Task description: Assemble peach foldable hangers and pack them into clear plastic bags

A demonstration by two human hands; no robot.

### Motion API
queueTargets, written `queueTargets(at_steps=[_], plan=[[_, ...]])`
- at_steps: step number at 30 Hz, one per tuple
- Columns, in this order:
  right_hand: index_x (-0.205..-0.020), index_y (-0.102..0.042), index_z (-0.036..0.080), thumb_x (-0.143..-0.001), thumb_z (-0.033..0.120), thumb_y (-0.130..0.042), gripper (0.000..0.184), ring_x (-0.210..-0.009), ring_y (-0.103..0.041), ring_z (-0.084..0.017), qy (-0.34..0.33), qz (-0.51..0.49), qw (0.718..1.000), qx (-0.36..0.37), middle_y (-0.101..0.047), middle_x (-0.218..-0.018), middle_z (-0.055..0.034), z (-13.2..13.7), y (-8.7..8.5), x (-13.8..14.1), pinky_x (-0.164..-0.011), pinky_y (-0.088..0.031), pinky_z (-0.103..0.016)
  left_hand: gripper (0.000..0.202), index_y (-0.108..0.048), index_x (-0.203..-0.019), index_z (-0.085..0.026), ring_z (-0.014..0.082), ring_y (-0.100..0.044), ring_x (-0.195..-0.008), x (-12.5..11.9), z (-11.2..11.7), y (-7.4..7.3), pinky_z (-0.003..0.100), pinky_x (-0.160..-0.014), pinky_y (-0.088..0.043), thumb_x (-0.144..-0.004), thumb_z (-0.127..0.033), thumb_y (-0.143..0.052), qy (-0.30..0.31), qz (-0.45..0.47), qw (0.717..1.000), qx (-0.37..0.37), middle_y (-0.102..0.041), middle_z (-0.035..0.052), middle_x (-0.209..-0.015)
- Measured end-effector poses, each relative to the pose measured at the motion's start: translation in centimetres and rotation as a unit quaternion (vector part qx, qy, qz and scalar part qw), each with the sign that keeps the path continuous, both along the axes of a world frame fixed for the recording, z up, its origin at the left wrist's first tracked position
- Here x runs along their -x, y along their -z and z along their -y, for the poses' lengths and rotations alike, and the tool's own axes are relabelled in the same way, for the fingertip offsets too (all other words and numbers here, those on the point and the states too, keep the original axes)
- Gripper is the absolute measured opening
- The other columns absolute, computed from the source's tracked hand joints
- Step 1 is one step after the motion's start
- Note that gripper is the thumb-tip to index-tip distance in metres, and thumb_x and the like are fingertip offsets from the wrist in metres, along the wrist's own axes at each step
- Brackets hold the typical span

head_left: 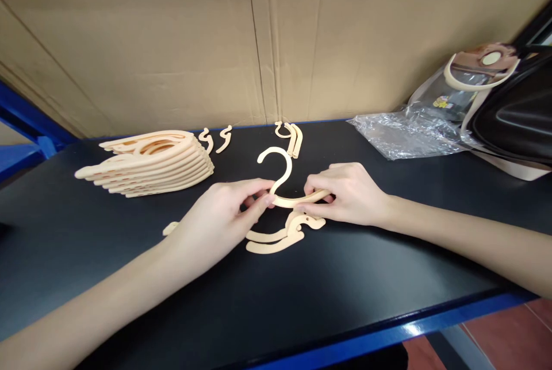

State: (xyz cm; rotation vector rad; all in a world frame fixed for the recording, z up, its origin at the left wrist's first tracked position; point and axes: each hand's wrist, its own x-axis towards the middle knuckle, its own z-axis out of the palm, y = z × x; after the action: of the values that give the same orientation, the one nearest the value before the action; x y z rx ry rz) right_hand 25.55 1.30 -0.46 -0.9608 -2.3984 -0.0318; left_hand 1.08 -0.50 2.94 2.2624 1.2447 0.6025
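1. my left grip (pixel 228 209) is pinched, thumb against fingers, at the base of the hook on the cream hanger piece (pixel 297 201); my right grip (pixel 353 193) is closed round the end of its curved arm. the piece spans the gap between my hands, over the middle of the table (pixel 207 318).
2. if i twist one hand against the other, the narrow neck could bend or crack, because the strain would gather there.
3. my own fingers hide that spot, so i can't tell how the parts meet; pressing blind could set them crooked.
4. the plastic looks smooth, so a thin pinch might slip and let the hook swing round.
5. loose hanger parts (pixel 276 242) lie just on my side of the held piece; a lowered wrist could sweep them askew. another pale piece (pixel 170 228) beside my left forearm could get dragged.
6. the uneven stack of hangers (pixel 150 166) could slide if my left arm swings outward.
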Motion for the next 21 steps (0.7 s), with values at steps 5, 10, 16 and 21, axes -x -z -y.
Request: queueTargets(at_steps=[5,10,16,21], plan=[[-0.075,-0.064,0.018,-0.091,0.059,-0.062,0.044,-0.076,-0.055,-0.018,0.0,0.006,0.997,-0.074,-0.066,-0.08,-0.0032,0.0,-0.7,0.1,-0.075,-0.037,-0.034,0.033,-0.07,-0.108,-0.017,0.0145,-0.058,-0.054,0.1,0.8,0.7,0.025,-0.048,-0.031,-0.099,-0.044,-0.052,0.034,-0.156,0.952,-0.261,-0.07,0.0019,-0.077],[-0.097,-0.067,0.02,-0.091,0.053,-0.065,0.034,-0.103,-0.059,-0.028,0.034,-0.039,0.989,-0.141,-0.066,-0.118,-0.0131,0.4,-1.1,0.1,-0.088,-0.039,-0.043,0.035,-0.069,-0.107,-0.017,0.0139,-0.058,-0.052,0.5,0.7,1.1,0.024,-0.047,-0.032,-0.103,-0.043,-0.047,0.039,-0.174,0.935,-0.306,-0.071,0.0006,-0.075],[-0.116,-0.064,0.02,-0.101,0.037,-0.054,0.025,-0.068,-0.06,-0.015,-0.046,-0.058,0.987,-0.145,-0.07,-0.079,-0.0005,0.7,-0.9,0.0,-0.073,-0.044,-0.034,0.033,-0.069,-0.108,-0.018,0.0118,-0.062,-0.052,0.1,0.9,1.2,0.024,-0.046,-0.032,-0.104,-0.042,-0.047,0.035,-0.152,0.931,-0.329,-0.074,-0.0009,-0.08],[-0.109,-0.065,0.016,-0.103,0.038,-0.05,0.027,-0.076,-0.06,-0.015,-0.111,-0.042,0.99,-0.074,-0.073,-0.09,-0.0039,0.8,-0.9,0.3,-0.073,-0.044,-0.031,0.036,-0.069,-0.101,-0.014,0.0127,-0.064,-0.057,-0.2,0.8,1.4,0.024,-0.05,-0.039,-0.104,-0.043,-0.049,0.097,-0.144,0.92,-0.352,-0.071,-0.0009,-0.073]])
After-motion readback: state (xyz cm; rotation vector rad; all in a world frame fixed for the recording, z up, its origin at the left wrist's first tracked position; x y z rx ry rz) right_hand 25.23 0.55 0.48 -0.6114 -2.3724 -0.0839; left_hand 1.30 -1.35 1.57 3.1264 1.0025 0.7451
